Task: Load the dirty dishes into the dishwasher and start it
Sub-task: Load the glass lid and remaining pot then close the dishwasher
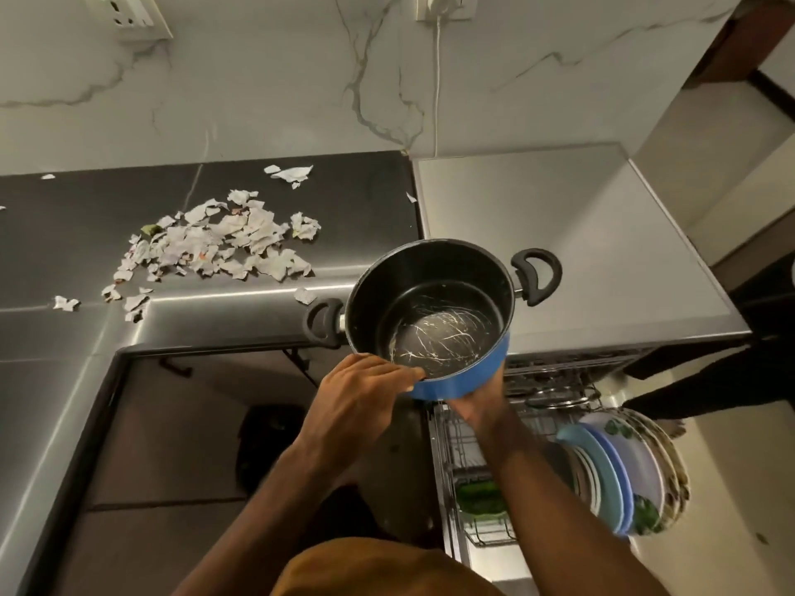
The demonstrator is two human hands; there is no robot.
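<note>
The left grip (361, 393) pinches the near rim of the blue pot (430, 311). The right grip (477, 402) props it from below, its fingers hidden, so their curl cannot be told. The pot hangs tilted over the counter (206, 329) edge above the pulled-out dishwasher rack (451, 432). It probably sits best mouth-down in the free wires left of the plates (615, 466), lowered slowly so the side handles clear them.

dark countertop (86, 234), torn paper scraps (215, 243)

torn paper scraps (215, 243) on counter (64, 337), wall socket (129, 12)
</note>
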